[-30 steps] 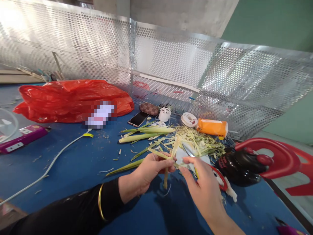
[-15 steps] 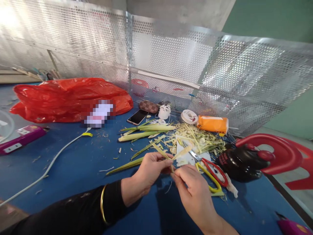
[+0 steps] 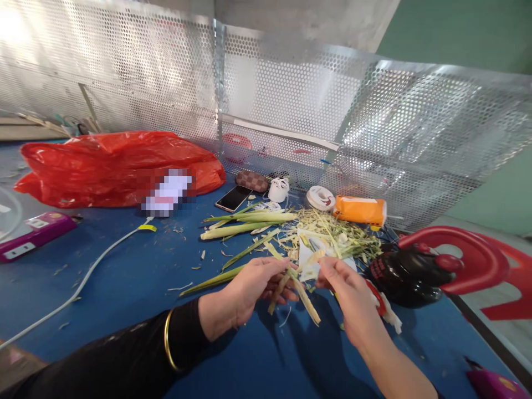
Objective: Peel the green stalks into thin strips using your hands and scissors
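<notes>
Several pale plant strips (image 3: pixel 305 302) cross one another between my hands above the blue table. My left hand (image 3: pixel 260 285) pinches them where they cross, its lower fingers curled beneath. At the right, my right hand (image 3: pixel 343 282) has its thumb and forefinger closed on the end of one strip. Green stalks (image 3: pixel 249 227) lie beyond my left hand, beside a heap of shredded plant bits (image 3: pixel 332 233). White paper (image 3: pixel 310 252) shows behind the strips. The scissors are mostly hidden by my right hand; part of a red handle (image 3: pixel 377 298) shows.
A red plastic bag (image 3: pixel 103 166) and a phone on a cable stand left. Behind the stalks are a dark phone (image 3: pixel 233 198), a checkered case (image 3: pixel 251 181), a white spool (image 3: pixel 320 198) and an orange packet (image 3: pixel 361 210). A black bottle (image 3: pixel 409 277) stands right, near a red stool (image 3: pixel 490 266).
My right hand has moved up and right, away from my left, and now covers most of the scissors. The strips have spread out, with ends hanging toward me.
</notes>
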Available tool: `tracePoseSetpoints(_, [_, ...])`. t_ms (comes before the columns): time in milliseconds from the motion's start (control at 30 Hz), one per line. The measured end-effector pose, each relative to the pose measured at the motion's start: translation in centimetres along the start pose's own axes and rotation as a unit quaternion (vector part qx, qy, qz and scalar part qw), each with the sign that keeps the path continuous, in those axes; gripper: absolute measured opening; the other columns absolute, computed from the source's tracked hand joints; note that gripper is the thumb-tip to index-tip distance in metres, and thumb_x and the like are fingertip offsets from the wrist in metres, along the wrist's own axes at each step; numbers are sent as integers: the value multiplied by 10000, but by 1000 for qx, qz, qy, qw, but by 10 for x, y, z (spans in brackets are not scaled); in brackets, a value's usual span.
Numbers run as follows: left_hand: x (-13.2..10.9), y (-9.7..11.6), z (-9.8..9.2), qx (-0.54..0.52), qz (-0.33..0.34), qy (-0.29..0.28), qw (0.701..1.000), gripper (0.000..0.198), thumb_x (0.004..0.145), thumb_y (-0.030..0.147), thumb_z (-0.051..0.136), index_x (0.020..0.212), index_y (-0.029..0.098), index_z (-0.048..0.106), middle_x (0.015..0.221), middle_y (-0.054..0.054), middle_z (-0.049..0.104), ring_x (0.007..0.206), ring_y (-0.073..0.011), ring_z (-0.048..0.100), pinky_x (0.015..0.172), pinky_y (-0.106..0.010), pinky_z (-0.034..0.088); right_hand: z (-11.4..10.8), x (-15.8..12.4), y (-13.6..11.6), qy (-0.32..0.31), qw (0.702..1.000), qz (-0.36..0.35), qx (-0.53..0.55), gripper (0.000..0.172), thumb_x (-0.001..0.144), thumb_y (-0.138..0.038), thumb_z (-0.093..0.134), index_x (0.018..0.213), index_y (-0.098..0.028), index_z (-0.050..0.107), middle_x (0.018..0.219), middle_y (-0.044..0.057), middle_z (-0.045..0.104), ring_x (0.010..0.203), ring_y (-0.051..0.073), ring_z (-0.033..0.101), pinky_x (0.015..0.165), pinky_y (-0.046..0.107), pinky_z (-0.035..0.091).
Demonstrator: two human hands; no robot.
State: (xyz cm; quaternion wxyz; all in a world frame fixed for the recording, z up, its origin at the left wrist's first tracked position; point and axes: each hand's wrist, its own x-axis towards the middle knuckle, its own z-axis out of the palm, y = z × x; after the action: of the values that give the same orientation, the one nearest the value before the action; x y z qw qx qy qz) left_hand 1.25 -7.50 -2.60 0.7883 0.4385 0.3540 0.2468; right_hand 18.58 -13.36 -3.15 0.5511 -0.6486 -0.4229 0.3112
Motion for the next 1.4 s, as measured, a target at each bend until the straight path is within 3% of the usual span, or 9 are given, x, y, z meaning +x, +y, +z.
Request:
tracePoseSetpoints(100, [-2, -2, 2, 60, -9, -37, 997, 405, 779, 494, 588, 904, 118, 671, 855, -115, 719, 646, -151, 668, 601, -223, 450, 6, 0, 3, -44, 996, 48, 68, 310, 698, -461, 703, 639, -176, 598, 589, -15, 550, 590, 146, 512, 600, 261, 423])
tracePoseSetpoints(233, [-4, 0, 1, 106, -1, -58, 993, 525, 751, 588, 579, 991, 131, 675, 917, -123, 721, 744, -185, 680, 670, -254, 460, 3, -4, -3, -4, 1000, 10, 16, 302, 742, -433, 664, 597, -179, 590, 585, -10, 570, 631, 148, 515, 636, 252, 406])
tracePoseSetpoints(433, [-2, 9, -5, 105, 135, 140, 975, 547, 785, 624, 496, 996, 154, 681, 893, -93, 713, 808, -197, 654, 728, -280, 468, -8, -5, -15, -32, 993, -56, -104, 347, 825, -418, 568, 563, -192, 538, 582, -6, 582, 608, 143, 522, 575, 228, 385])
tracePoseSetpoints(600, [-9, 6, 2, 307, 146, 17, 940, 381, 683, 457, 690, 927, 168, 731, 779, -32, 701, 706, -168, 608, 652, -239, 447, -3, -8, -17, -78, 984, -82, -136, 333, 834, -379, 559, 563, -190, 512, 524, -25, 549, 537, 128, 507, 543, 222, 391])
tracePoseSetpoints(700, [-12, 3, 7, 375, 128, 5, 918, 324, 701, 388, 667, 955, 202, 741, 701, -6, 686, 616, -147, 580, 575, -222, 420, 0, -11, -17, -81, 980, -117, -136, 321, 841, -357, 560, 573, -189, 505, 520, -33, 529, 527, 122, 503, 538, 220, 395])
tracePoseSetpoints(867, [-12, 0, 9, 304, 101, -87, 943, 263, 777, 324, 543, 806, 162, 749, 674, -36, 696, 583, -144, 599, 599, -222, 468, 1, -20, -20, -63, 957, -235, -155, 191, 861, -276, 559, 689, -193, 560, 627, -20, 547, 603, 133, 528, 581, 236, 419])
tracePoseSetpoints(1133, [-10, -3, 11, 233, 54, 16, 971, 189, 720, 294, 552, 696, 155, 677, 591, -8, 643, 469, -119, 595, 429, -179, 354, 4, -32, -23, -9, 862, -447, -239, 112, 843, -89, 560, 880, -182, 609, 759, 29, 661, 710, 157, 613, 695, 293, 472])
tracePoseSetpoints(1267, [-9, -4, 12, 131, 21, -14, 991, 147, 710, 281, 568, 666, 152, 624, 605, -6, 641, 521, -121, 617, 460, -178, 379, 9, -33, -14, -5, 791, -522, -319, 196, 827, -48, 564, 983, -151, 622, 811, 53, 701, 730, 165, 642, 759, 337, 468])
tracePoseSetpoints(1400, [-9, -3, 11, 71, 8, -28, 997, 119, 683, 248, 589, 707, 141, 634, 628, -26, 655, 543, -118, 612, 494, -188, 403, 12, -32, -9, 1, 782, -523, -340, 212, 846, -58, 552, 1008, -164, 639, 863, 63, 714, 786, 167, 656, 806, 348, 468])
